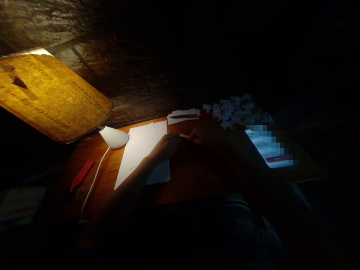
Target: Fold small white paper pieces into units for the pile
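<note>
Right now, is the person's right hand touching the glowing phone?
Apart. The head view shows the right hand well left of the glowing phone, with dark tabletop between them.

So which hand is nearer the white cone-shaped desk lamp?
Left. The left hand is a short way to the right of the white cone-shaped desk lamp; the right hand lies farther right, beyond the left hand.
</note>
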A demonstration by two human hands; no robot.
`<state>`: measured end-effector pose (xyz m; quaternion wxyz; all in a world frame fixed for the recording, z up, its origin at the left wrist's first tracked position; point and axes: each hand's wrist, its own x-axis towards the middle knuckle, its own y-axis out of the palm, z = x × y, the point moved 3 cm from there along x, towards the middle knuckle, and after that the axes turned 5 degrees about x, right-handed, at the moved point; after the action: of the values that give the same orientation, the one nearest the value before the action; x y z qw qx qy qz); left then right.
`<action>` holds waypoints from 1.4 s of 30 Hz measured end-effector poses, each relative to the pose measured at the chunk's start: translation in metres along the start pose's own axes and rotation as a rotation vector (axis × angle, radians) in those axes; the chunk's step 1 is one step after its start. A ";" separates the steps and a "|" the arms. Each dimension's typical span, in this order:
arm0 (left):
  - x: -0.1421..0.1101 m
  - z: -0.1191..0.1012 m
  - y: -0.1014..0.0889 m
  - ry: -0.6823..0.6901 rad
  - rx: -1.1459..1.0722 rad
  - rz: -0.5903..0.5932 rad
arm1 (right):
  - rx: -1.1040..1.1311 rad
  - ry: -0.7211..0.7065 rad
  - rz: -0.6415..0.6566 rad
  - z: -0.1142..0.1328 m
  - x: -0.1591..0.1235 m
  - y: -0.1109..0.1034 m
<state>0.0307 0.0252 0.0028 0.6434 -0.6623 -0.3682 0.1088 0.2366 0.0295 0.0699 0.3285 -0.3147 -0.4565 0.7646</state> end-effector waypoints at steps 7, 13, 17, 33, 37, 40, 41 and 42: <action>0.002 -0.006 -0.007 -0.020 0.003 0.033 | -0.015 -0.045 -0.031 -0.005 0.004 0.002; 0.005 -0.017 -0.021 -0.053 0.008 0.101 | -0.013 0.004 -0.105 -0.004 0.000 0.000; 0.005 -0.015 -0.019 -0.048 -0.008 0.092 | -0.035 -0.024 -0.192 0.000 -0.001 -0.002; 0.005 -0.012 -0.018 -0.052 -0.083 0.042 | -0.037 -0.035 -0.056 -0.002 0.000 0.002; 0.005 -0.014 -0.018 -0.040 -0.063 0.045 | -0.062 -0.065 -0.076 -0.001 0.001 0.002; 0.005 -0.014 -0.018 -0.028 -0.060 0.044 | -0.058 -0.044 -0.081 -0.001 0.001 0.003; 0.005 -0.014 -0.018 -0.030 -0.062 0.047 | -0.055 -0.035 -0.084 -0.001 0.001 0.003; 0.005 -0.014 -0.018 -0.035 -0.060 0.053 | -0.051 -0.029 -0.084 -0.001 0.001 0.003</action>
<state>0.0364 0.0162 0.0234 0.6135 -0.6889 -0.3650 0.1263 0.2362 0.0301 0.0662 0.3457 -0.2923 -0.4933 0.7428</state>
